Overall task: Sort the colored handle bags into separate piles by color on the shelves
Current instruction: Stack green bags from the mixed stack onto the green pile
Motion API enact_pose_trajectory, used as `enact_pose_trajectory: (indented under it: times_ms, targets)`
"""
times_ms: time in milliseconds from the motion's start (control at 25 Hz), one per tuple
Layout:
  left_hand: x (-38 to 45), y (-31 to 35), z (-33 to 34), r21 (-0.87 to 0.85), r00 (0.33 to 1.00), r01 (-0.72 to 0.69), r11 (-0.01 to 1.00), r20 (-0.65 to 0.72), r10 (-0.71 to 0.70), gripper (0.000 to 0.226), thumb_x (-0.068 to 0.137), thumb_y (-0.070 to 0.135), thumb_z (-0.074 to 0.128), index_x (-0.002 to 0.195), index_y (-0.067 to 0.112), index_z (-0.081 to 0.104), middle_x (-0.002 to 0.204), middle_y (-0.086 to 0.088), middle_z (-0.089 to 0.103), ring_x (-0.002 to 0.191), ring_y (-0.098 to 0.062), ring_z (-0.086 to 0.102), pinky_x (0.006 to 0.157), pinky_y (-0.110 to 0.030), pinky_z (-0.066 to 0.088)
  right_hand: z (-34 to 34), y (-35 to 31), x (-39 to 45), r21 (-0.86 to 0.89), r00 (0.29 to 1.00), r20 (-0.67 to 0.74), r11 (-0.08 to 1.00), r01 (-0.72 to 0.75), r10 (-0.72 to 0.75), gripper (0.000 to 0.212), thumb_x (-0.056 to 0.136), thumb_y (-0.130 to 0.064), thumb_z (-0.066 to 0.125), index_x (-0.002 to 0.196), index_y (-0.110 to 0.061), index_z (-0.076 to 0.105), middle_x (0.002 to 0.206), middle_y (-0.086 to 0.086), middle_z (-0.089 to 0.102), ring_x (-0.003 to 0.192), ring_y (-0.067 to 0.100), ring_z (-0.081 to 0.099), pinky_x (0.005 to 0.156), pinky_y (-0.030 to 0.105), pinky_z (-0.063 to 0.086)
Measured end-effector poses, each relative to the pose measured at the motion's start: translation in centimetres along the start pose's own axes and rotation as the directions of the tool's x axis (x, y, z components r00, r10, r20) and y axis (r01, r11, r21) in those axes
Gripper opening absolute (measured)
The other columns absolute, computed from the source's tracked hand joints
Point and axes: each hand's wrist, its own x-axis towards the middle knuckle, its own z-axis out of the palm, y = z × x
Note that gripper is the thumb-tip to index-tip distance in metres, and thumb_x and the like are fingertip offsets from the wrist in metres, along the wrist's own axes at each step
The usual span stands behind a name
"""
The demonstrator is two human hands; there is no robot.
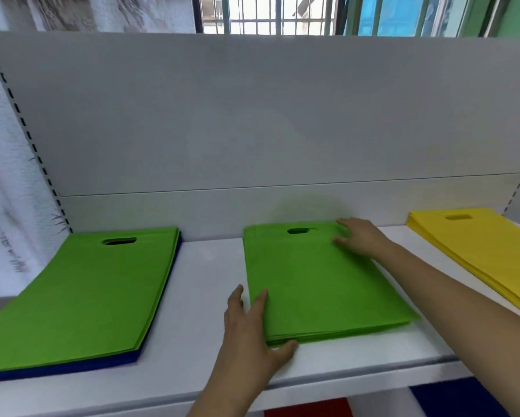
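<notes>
A pile of green handle bags (318, 281) lies in the middle of the white shelf (198, 296). My left hand (252, 323) rests flat at the pile's near left corner, fingers straight, thumb against the front edge. My right hand (358, 236) lies flat on the pile's far right corner, next to the handle cut-out. At the left sits a mixed pile (81, 287): green bags on top, dark blue bags (72, 370) showing underneath. A yellow pile (487, 251) lies at the right end of the shelf.
The white back panel (252, 121) rises behind the shelf, with slotted uprights at both sides. Below the shelf's front edge, a red item (309, 409) and a blue item (457, 398) show on a lower level. A barred window is above.
</notes>
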Motion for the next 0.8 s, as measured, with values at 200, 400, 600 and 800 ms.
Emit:
enact_pose_trajectory:
  times_ms: [200,400,600,800]
  targets:
    - [0.7,0.5,0.0,0.045,1.0,-0.005,0.999,0.03,0.003,0.095,0.08,0.047,0.071,0.155,0.023,0.017,0.161,0.001,0.0,0.147,-0.011,0.017,0.113,-0.016,0.017,0.9,-1.8,0.0,-0.03,0.977,-0.072,0.979,-0.201,0.199,0.014,0.085,-0.022,0.059,0.093,-0.013,0.053,0.108,0.009,0.06,0.092,0.026,0.058,0.064,0.027,0.042]
    - [1.1,0.8,0.3,0.123,0.998,0.009,0.992,0.055,-0.016,0.098,0.079,0.053,0.07,0.155,0.027,0.014,0.162,-0.002,0.0,0.149,-0.016,0.013,0.118,-0.024,0.016,0.6,-3.3,-0.1,-0.026,0.972,-0.023,0.972,-0.235,0.234,0.007,0.084,-0.017,0.055,0.089,-0.013,0.051,0.105,0.006,0.06,0.08,0.023,0.053,0.053,0.023,0.036]
    - [0.1,-0.5,-3.5,0.05,0.997,-0.051,0.997,-0.063,0.054,0.086,0.079,0.061,0.065,0.151,0.039,0.023,0.156,0.011,0.015,0.147,-0.008,0.013,0.115,-0.023,0.018,0.3,-6.7,-0.2,-0.133,0.965,-0.107,0.959,-0.252,0.239,0.037,0.091,-0.038,0.049,0.119,-0.013,0.052,0.121,0.012,0.052,0.111,0.033,0.049,0.088,0.037,0.041]
    - [-1.8,-8.2,-13.2,-0.046,0.773,0.115,0.992,-0.623,-0.119,0.039,0.086,0.03,0.069,0.122,0.018,0.063,0.115,0.0,0.063,0.103,-0.017,0.061,0.089,-0.031,0.048,2.8,-18.4,-0.2,0.152,0.954,-0.224,0.96,0.237,-0.2,0.057,0.095,-0.041,0.05,0.14,-0.008,0.041,0.14,0.015,0.045,0.126,0.033,0.044,0.104,0.039,0.038]
